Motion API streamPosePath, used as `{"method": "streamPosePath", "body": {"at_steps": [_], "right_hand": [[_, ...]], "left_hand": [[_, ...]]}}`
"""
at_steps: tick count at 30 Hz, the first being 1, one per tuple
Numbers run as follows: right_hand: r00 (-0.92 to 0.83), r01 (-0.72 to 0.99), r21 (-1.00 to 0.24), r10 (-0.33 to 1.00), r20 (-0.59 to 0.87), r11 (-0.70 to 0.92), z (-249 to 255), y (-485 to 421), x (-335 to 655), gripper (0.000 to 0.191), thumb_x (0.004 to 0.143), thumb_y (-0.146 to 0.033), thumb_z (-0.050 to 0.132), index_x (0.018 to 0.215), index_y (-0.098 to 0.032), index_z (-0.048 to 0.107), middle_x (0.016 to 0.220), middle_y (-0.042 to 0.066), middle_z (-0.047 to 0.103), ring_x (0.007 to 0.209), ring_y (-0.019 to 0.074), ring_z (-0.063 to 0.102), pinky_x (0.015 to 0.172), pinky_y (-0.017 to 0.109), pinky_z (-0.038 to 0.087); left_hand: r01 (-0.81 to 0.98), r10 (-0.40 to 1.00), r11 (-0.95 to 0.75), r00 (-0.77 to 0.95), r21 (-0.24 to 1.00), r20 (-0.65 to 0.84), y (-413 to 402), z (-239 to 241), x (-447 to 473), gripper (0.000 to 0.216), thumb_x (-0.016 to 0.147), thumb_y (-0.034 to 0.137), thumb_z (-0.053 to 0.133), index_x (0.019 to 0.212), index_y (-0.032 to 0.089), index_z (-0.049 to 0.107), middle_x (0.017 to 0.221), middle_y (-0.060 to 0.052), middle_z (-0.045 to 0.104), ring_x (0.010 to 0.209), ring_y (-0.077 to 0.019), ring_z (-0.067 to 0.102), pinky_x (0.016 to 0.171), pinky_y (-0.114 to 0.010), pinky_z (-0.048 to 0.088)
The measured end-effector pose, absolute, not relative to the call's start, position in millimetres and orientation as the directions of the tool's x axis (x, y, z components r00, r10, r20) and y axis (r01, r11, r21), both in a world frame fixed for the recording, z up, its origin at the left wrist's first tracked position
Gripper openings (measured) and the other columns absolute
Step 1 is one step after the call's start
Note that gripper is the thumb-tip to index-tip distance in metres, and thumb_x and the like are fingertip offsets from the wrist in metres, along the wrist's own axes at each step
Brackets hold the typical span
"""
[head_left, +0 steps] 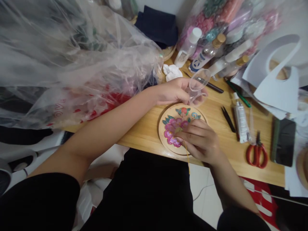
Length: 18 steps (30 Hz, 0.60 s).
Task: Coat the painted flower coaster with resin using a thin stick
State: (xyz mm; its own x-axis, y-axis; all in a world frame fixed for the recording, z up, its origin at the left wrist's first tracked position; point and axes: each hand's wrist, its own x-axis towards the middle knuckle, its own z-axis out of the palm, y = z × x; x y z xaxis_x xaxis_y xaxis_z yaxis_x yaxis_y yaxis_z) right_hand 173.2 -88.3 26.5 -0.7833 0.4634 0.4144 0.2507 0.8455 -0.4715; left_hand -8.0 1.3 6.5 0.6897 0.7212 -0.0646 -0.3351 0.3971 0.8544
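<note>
A round wooden disc (165, 145) lies at the table's front edge, decorated with a large pink-purple flower (171, 130), teal leaves and a small orange flower (183, 111). My right hand (204, 139) is over its right side, thumb and fingers pinched together near the flower's middle. From these fingers a thin yellow thread (188, 162) hangs past the table edge. Just behind the disc, my left hand (176, 91) is closed around a clear plastic cup (200, 80), tilted, with two round rims showing. The right fingertips partly cover the flower's centre.
Right of the disc lie black tweezers (228, 119), a white tube (241, 120), red-handled scissors (257, 154) and a phone (284, 141). Several bottles (187, 48) and a crumpled tissue (172, 72) stand behind. Large clear plastic bags (108, 61) fill the left.
</note>
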Motion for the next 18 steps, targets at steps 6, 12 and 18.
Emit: {"method": "streamPosePath", "body": {"at_steps": [6,12,18], "right_hand": [[-0.789,0.247,-0.467,0.456,0.412,0.849,26.2,-88.4,174.0,0.014,0.085,-0.013,0.064,0.097,-0.014,0.070,0.074,0.005,0.067,0.070,0.0171,0.052,0.065,0.034,0.045],[-0.792,0.246,-0.475,0.457,0.404,0.845,26.7,-88.4,174.1,0.013,0.085,-0.013,0.063,0.096,-0.014,0.070,0.073,0.005,0.067,0.070,0.0175,0.054,0.065,0.035,0.046],[-0.646,0.328,-0.525,0.592,0.483,0.786,34.9,-88.5,173.4,0.016,0.083,-0.009,0.065,0.094,-0.018,0.071,0.072,0.002,0.066,0.067,0.0150,0.056,0.063,0.032,0.046]], "left_hand": [[-0.339,0.736,0.360,0.676,0.869,-0.041,1.7,5.1,-8.0,0.036,0.067,-0.008,0.057,0.099,0.007,0.062,0.095,-0.005,0.064,0.101,-0.0145,0.064,0.097,-0.035,0.048],[-0.339,0.724,0.385,0.687,0.858,-0.053,1.3,7.1,-9.3,0.039,0.064,-0.010,0.053,0.097,0.009,0.062,0.092,-0.003,0.066,0.099,-0.0122,0.064,0.098,-0.033,0.047],[-0.374,0.713,0.413,0.700,0.831,-0.039,0.7,7.5,-10.1,0.037,0.060,-0.010,0.055,0.090,0.011,0.061,0.081,0.001,0.067,0.082,-0.0067,0.064,0.084,-0.024,0.050]]}}
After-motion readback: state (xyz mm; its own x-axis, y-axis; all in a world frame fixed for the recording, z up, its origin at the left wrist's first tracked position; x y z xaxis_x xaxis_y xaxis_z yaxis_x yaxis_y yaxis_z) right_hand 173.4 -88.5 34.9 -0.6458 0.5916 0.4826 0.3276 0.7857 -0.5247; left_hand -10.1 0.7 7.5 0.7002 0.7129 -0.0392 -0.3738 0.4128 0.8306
